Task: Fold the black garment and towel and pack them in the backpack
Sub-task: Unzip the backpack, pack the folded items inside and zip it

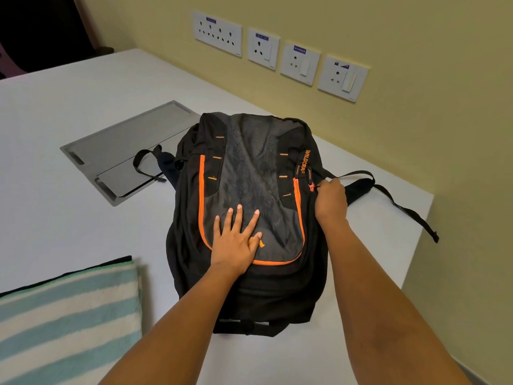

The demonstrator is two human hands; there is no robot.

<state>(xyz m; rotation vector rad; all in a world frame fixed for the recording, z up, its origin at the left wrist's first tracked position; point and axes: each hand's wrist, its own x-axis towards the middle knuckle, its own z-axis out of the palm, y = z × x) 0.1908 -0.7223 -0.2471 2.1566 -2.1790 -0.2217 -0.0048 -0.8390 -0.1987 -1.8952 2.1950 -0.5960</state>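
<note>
Right now, in the head view, your backpack point(249, 168) lies on the white table point(69, 107), front side up and running lengthwise away from you toward the yellow wall point(416, 37). It is black with a grey front panel and orange zips. Your left hand point(236, 240) is spread flat on that grey panel, fingers straight and apart, pressing down near the curved orange zip at the end closest to you; it holds nothing. Your right hand point(330, 201) sits at the bag's right edge with its fingers curled in, gripping the backpack just beside the orange zip pull point(311, 187); the hand hides what the fingertips pinch, so you cannot tell whether it is the pull itself or the fabric next to it. One black strap point(402, 207) trails off to the right across the table toward its corner, and another strap point(144, 162) loops out on the left, lying over a grey metal hatch point(125, 134) set into the tabletop. The towel point(69, 315), striped in pale green and white, lies flat on the table at your lower left, well apart from the bag and touched by neither hand. A thin strip of black cloth point(122, 259) shows along the towel's far edge, under it; whether that is the black garment you cannot tell. Four white socket plates point(218, 33) are mounted in a row on the wall behind the table
</note>
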